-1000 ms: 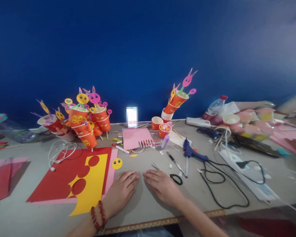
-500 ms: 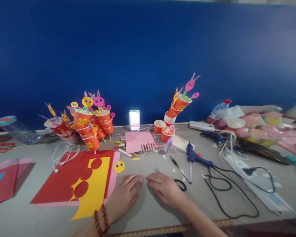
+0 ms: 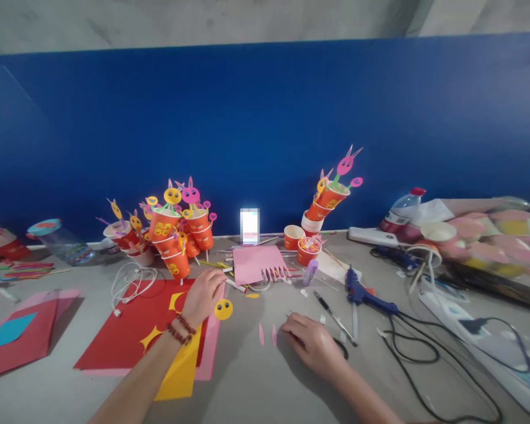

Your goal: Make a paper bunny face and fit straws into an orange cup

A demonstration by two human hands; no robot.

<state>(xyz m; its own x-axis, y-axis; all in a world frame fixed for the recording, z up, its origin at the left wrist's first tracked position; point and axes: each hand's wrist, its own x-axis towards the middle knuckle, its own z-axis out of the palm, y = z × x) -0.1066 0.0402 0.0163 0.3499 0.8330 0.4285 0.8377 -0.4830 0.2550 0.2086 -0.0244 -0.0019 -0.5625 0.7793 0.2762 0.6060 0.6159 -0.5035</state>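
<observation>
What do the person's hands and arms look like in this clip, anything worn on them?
Both forearms are bare, with no sleeves in view and no gloves. The left hand has a double loop of dark red round beads, a bracelet, at the wrist. The right hand shows no watch or bracelet; whether either hand wears a ring cannot be made out.

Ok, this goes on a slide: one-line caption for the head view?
Left hand reaches over red and yellow paper beside a yellow smiley disc; right hand rests flat.
</observation>
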